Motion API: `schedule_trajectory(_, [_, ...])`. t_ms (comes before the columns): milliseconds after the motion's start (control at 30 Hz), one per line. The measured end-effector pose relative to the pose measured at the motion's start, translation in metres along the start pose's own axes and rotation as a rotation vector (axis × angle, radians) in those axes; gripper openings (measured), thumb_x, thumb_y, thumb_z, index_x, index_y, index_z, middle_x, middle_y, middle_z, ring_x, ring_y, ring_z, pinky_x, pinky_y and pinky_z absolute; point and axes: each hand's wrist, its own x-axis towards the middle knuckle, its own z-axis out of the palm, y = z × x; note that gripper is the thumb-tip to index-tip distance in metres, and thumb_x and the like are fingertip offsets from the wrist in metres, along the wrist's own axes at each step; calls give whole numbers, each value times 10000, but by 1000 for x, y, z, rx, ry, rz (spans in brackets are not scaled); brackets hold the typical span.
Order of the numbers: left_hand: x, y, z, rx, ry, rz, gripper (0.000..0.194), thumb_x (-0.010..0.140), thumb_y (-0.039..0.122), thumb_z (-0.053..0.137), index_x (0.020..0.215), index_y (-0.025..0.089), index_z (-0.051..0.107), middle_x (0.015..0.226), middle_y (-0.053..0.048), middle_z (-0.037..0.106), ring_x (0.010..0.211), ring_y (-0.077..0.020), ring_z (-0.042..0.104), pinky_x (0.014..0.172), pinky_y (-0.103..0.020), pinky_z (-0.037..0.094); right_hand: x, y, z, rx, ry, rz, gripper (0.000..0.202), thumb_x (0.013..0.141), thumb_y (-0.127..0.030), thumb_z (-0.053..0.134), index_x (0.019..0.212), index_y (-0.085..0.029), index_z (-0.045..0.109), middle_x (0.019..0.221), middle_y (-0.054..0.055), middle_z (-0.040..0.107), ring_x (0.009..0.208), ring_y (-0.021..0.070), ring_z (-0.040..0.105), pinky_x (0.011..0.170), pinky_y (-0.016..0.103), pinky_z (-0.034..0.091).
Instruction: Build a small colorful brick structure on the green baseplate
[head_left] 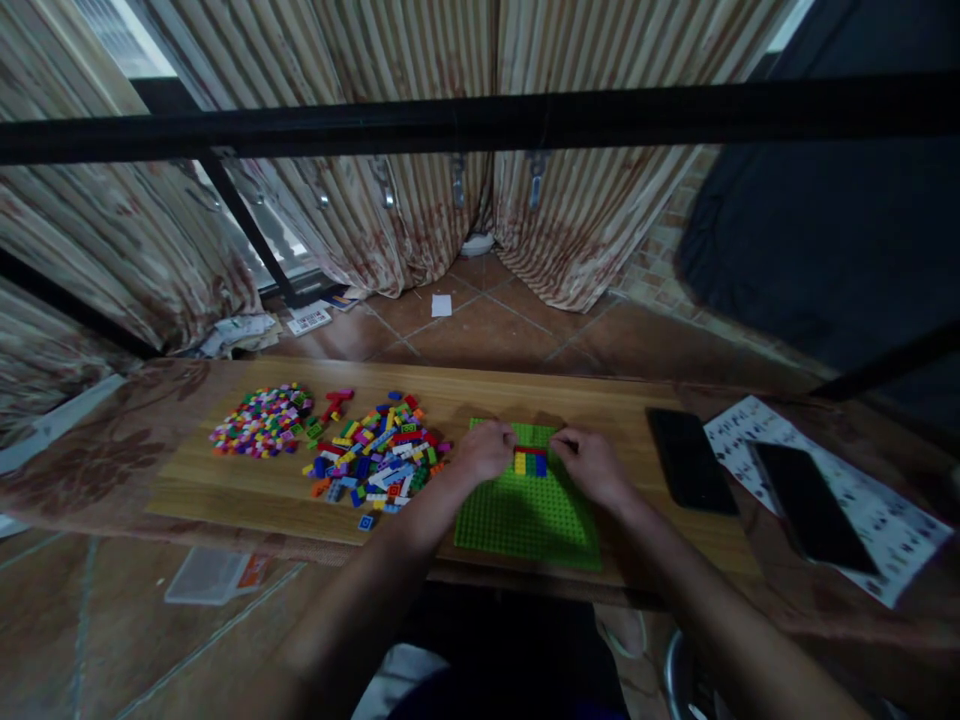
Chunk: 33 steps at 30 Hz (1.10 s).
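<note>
A green studded baseplate (525,520) lies on the wooden board, in front of my body. Near its upper middle is a small block of yellow, green and blue bricks (531,464), with a red strip (531,450) along its far side. My left hand (489,450) rests at the left of these bricks, its fingers curled together. To their right is my right hand (586,458), thumb and fingertips pinched close by the plate's right side. Whatever either hand may hold is too small or hidden to make out.
Left of the plate lies a pile of mixed bricks (386,462), and farther left a heap of tiny pieces (262,420). Black phones (690,460) and a printed sheet (892,540) are at the right. A dark rail (480,122) crosses beyond the board.
</note>
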Motion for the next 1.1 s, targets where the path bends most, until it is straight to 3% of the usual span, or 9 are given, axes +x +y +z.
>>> schedule_trajectory(167, [-9,2,1,-28,30,-49,239,865,229,508,935,174,729,913,-50,736,824,-150,658,748,-227,479,-21,0,9,55,157,-9,252,850,-335,527,928,-198,723,924,75,704,812,200,640,773,329,469])
schedule_trajectory(500, [-4,9,9,-38,55,-249,199,760,319,653,898,205,740,895,-52,740,850,-193,669,722,-253,497,-30,6,39,34,263,-141,270,867,-379,545,950,-219,746,901,81,652,829,213,601,788,369,490])
schedule_trajectory(800, [-5,12,11,-2,53,-273,188,744,312,670,887,215,746,913,-60,738,897,-204,673,755,-262,503,-36,11,48,22,290,-181,383,913,-444,467,1000,-190,740,902,110,636,867,243,574,806,399,480])
schedule_trajectory(967, [-18,17,-7,13,128,-232,204,813,333,596,846,197,744,876,-83,735,883,-212,672,745,-261,489,-38,8,40,42,289,-226,392,923,-446,446,1044,-195,721,923,106,645,863,230,583,813,397,485])
schedule_trajectory(1100, [-55,1,-30,-10,217,-191,311,905,356,460,857,202,725,814,-47,723,795,-162,655,706,-228,461,-48,-2,28,113,381,-201,401,937,-432,412,1099,-186,684,968,106,656,907,222,598,846,400,487])
